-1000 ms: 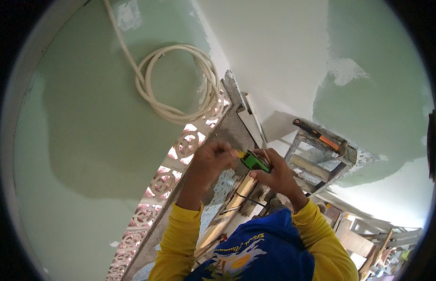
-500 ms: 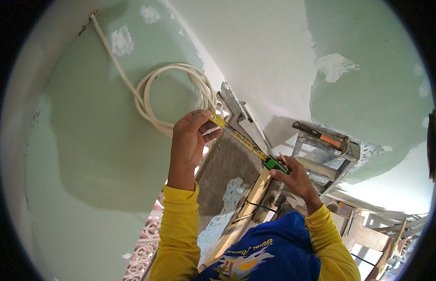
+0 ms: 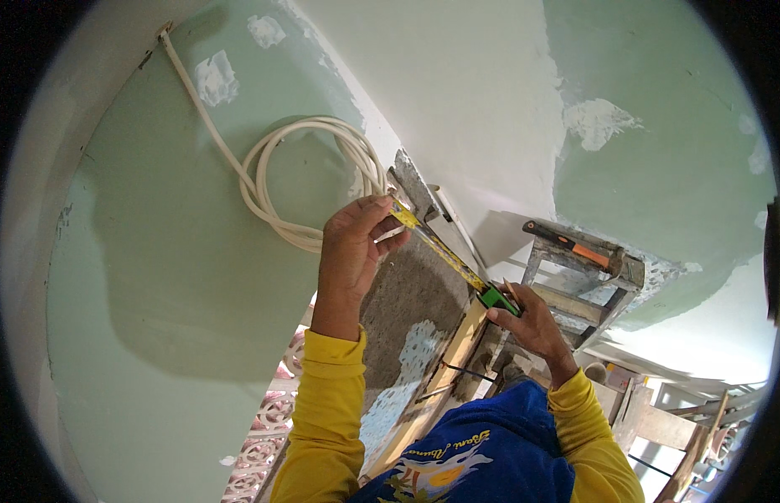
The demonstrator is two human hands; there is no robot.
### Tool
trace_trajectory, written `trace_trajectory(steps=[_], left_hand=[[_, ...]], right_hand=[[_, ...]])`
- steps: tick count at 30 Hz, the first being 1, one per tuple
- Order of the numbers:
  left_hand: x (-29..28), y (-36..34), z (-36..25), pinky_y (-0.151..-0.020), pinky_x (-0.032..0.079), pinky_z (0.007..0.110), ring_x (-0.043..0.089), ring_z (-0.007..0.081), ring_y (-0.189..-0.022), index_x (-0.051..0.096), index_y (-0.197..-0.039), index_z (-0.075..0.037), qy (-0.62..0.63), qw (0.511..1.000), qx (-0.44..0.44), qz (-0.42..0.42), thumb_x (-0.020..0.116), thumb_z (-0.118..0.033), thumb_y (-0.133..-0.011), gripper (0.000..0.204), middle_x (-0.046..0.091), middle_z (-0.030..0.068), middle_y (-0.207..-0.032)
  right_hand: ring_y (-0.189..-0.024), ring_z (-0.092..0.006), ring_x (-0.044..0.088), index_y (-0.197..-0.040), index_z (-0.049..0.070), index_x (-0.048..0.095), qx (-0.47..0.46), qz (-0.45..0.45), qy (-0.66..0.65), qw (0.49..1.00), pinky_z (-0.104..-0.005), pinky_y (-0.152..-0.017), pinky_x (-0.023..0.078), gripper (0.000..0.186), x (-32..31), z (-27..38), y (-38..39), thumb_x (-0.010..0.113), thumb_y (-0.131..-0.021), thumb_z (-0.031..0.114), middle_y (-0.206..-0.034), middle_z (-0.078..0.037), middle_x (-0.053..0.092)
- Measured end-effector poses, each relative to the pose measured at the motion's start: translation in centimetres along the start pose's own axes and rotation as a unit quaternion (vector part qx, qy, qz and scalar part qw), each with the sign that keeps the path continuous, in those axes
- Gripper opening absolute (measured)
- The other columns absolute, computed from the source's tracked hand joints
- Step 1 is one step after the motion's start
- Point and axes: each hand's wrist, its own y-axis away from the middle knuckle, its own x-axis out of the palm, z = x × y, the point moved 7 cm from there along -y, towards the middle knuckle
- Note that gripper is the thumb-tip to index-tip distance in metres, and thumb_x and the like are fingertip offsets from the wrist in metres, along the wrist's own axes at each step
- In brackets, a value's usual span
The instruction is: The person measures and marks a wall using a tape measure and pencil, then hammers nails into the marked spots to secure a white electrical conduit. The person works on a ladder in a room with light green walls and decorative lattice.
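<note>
My left hand (image 3: 346, 251) pinches the free end of a yellow, worn tape measure blade (image 3: 447, 255) between thumb and index finger, its other fingers loosely bent. The blade runs out slanting down to the right into its green case (image 3: 497, 299). Around that case my right hand (image 3: 534, 325) is closed, and a thin pencil (image 3: 511, 292) sticks up between its fingers. Behind my left hand, a coil of cream-coloured cable (image 3: 370, 161) hangs against the green wall panel (image 3: 172, 277). The hand covers part of the coil's lower edge.
On the right stands a stepladder (image 3: 566, 300) with an orange-and-black-handled hammer (image 3: 566, 241) on its top. A long wooden beam (image 3: 457, 345) runs beside a rough grey wall surface (image 3: 415, 289). Pink patterned openwork blocks (image 3: 263, 448) show at lower left; boards (image 3: 666, 426) stand at lower right.
My left hand has shifted a little to the right with the tape's end, and the stretch of blade between my hands looks slightly shorter. My right hand has barely moved.
</note>
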Motion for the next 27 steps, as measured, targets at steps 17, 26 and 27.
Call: trace_trajectory(steps=[17, 26, 27], left_hand=[[-2.2, -0.5, -2.9, -0.080, 0.063, 0.033, 0.072, 0.0187, -0.088, 0.069, -0.107, -0.004, -0.060, 0.998, 0.025, -0.021, 0.072, -0.023, -0.100, 0.020, 0.072, 0.0065, -0.098], [-5.3, 1.5, -12.8, -0.085, 0.059, 0.036, 0.069, 0.0182, -0.091, 0.070, -0.105, -0.007, -0.160, 0.977, 0.125, -0.067, 0.073, -0.028, -0.100, 0.021, 0.071, 0.0050, -0.098], [-5.9, 1.9, -13.7, -0.085, 0.059, 0.035, 0.069, 0.0181, -0.091, 0.070, -0.105, -0.007, -0.158, 0.976, 0.130, -0.073, 0.073, -0.027, -0.100, 0.021, 0.071, 0.0050, -0.098]], right_hand=[[-0.117, -0.0353, 0.066, -0.152, 0.009, 0.045, -0.091, 0.080, -0.012, 0.993, -0.0427, -0.101, 0.051, 0.071, 4.0, 0.5, -0.6, 0.077, -0.095, 0.038, -0.123, -0.023, 0.069], [-0.128, -0.0343, 0.061, -0.154, 0.006, 0.044, -0.127, 0.170, -0.050, 0.976, -0.0439, -0.108, 0.048, 0.077, 9.4, 1.2, 0.0, 0.081, -0.093, 0.033, -0.139, -0.024, 0.059], [-0.128, -0.0345, 0.061, -0.155, 0.006, 0.044, -0.150, 0.167, -0.030, 0.974, -0.0441, -0.108, 0.048, 0.077, 10.0, 1.9, 0.2, 0.082, -0.093, 0.033, -0.139, -0.023, 0.059]])
